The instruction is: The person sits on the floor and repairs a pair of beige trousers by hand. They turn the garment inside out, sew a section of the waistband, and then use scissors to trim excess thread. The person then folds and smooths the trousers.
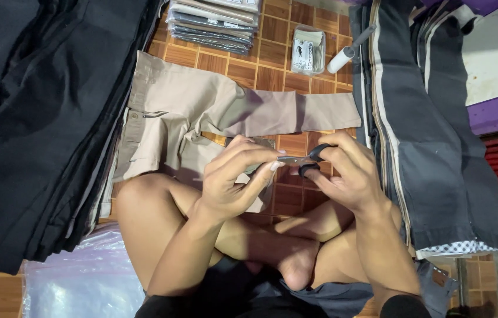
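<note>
I sit cross-legged on a tiled floor with beige trousers point(202, 112) spread in front of me. My right hand point(349, 174) grips the black handles of small scissors point(305, 160), blades pointing left. My left hand point(234, 176) pinches something at the blade tips with thumb and fingers; it is too small to tell what it is. Both hands hover above my knees, just over the lower trouser leg.
A tall pile of black garments point(43, 118) lies on the left, another dark stack point(426, 129) on the right. Packaged folded clothes point(216, 23), a clear bag of labels point(308, 50) and a white thread spool point(341, 59) lie beyond the trousers. A plastic bag point(84, 277) sits lower left.
</note>
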